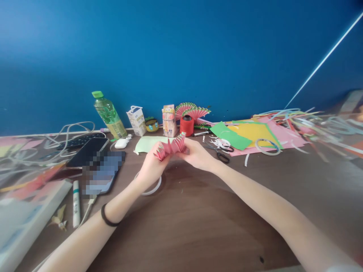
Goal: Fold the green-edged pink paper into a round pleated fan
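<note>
A pleated pink paper fan (170, 147) with green edges is gripped at both ends above the table, its folds partly spread. My left hand (153, 162) closes round its left end. The right end is pinched by my right hand (195, 153), whose fingertips are partly hidden behind the paper. Under and behind my left hand lie a ring of white tape (154, 190) and a pale green paper sheet (141, 144). Beyond my hands, finished-looking pink pleated fans (195, 112) lean near a red round container (186, 126).
Scissors (222, 156), white paper scraps (220, 143), coloured sheets (246, 136) and a tape roll (268, 147) lie to the right. A green bottle (110, 117), a drink carton (137, 121), phones (109, 173), a marker (76, 204) and cables stand or lie left. A blue wall (181, 53) bounds the back.
</note>
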{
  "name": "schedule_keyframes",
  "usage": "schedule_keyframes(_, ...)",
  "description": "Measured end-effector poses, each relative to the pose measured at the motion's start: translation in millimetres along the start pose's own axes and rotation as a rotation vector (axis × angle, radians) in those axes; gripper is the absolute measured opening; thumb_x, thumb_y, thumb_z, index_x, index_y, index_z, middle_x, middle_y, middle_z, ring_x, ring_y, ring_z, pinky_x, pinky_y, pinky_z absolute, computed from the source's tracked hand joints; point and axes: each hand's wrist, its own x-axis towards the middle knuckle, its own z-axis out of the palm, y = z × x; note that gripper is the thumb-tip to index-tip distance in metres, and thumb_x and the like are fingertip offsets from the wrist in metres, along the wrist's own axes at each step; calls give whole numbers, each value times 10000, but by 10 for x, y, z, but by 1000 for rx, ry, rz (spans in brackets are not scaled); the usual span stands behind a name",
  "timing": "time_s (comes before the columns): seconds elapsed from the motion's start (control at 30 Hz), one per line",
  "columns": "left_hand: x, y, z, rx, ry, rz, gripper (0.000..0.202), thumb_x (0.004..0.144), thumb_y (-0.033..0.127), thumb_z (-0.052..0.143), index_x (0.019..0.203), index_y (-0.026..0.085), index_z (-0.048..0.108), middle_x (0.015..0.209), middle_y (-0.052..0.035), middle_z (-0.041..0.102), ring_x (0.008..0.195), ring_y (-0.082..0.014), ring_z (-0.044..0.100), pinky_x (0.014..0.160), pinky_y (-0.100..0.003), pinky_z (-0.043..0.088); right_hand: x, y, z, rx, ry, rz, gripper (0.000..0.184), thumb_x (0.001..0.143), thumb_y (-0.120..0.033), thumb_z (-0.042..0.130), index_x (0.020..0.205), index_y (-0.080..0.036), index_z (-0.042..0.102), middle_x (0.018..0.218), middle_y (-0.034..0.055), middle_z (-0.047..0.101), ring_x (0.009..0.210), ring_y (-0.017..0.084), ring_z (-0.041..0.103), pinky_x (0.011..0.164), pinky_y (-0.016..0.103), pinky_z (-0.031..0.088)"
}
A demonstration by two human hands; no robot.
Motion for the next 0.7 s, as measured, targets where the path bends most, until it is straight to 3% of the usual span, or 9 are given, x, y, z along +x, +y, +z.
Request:
schedule_keyframes(0.17, -5, -4, -4, 128, 26, 56, 69, 782, 271, 546, 795, 210, 575, 816, -19, 578, 807, -189, 534, 766, -301, 414, -4, 3, -4, -45, 6, -72, 48, 788, -208, 515, 811, -193, 554, 836, 16, 587, 781, 167, 547, 743, 319, 449)
schedule_keyframes(0.37, -10, 20, -8, 154, 5, 117, 19, 794, 219, 516, 784, 204, 510, 791, -8, 548, 771, -165, 527, 717, -272, 407, -5, 7, 0, -69, -12, -74, 77, 795, -202, 504, 857, -188, 548, 864, 27, 587, 803, 176, 550, 753, 324, 443)
schedule_keyframes(0.57, -4, -6, -11, 180, 5, 146, 105, 773, 180, 522, 875, 189, 540, 894, -37, 604, 870, -192, 569, 776, -305, 429, -17, 19, 27, -98, -31, -75, 178, 801, -188, 496, 976, -182, 528, 1019, 67, 585, 941, 204, 547, 838, 369, 431)
schedule_keyframes(0.7, 16, -70, 10, 209, 11, 198, 163, 751, 156, 535, 911, 178, 561, 949, -52, 621, 922, -204, 582, 806, -332, 453, -15, 26, 49, -92, -66, -39, 179, 811, -148, 455, 975, -182, 518, 1003, 66, 594, 947, 205, 552, 839, 377, 440)
